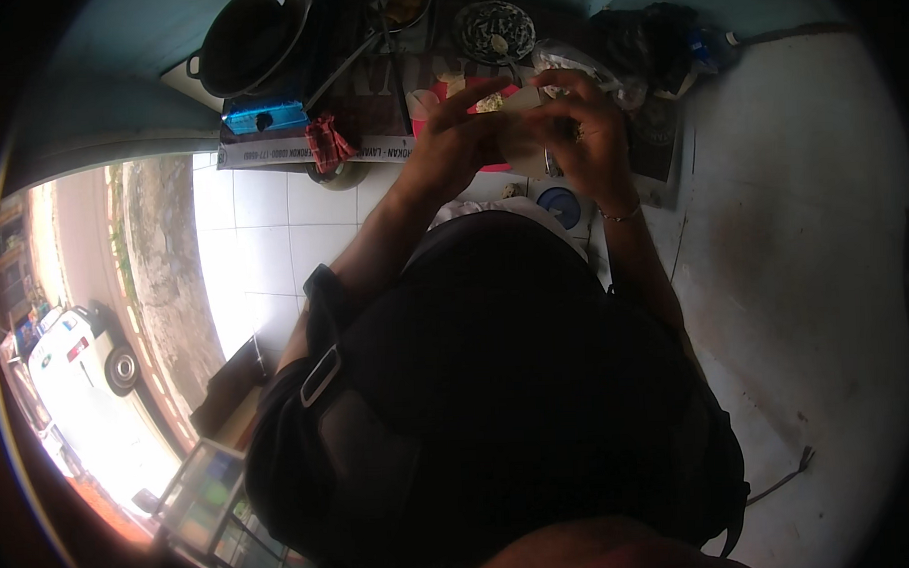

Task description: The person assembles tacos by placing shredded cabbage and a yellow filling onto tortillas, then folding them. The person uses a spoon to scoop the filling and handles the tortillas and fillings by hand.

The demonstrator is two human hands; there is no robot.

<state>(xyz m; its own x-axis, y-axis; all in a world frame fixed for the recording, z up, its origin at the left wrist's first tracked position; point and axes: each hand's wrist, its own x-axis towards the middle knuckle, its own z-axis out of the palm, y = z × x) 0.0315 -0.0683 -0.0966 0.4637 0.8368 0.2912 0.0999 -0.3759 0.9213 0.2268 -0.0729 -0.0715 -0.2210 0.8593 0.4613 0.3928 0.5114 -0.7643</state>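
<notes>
Between my hands, over the far counter, is a thin pale sheet [526, 159], translucent and roughly square, like a pastry wrapper. My left hand [450, 144] grips its left side, index finger stretched out along the top and thumb beneath. From the other side my right hand [592, 139] holds it with bent fingers, slightly smeared by motion. Below the sheet lies a red board or tray [427, 113], partly covered by my hands, with a small pale yellowish filling [490, 101] on it. Beyond stands a dark bowl [475, 21] coated with whitish residue, a spoon [500, 47] inside.
A large black wok [251, 41] and another pan [401, 5] stand at the far left. Nearer are a blue box [266, 116] and a red checked cloth [327, 141]. Plastic bags [651, 37] and a bottle [709, 47] sit far right. A blue round lid [557, 208] lies below.
</notes>
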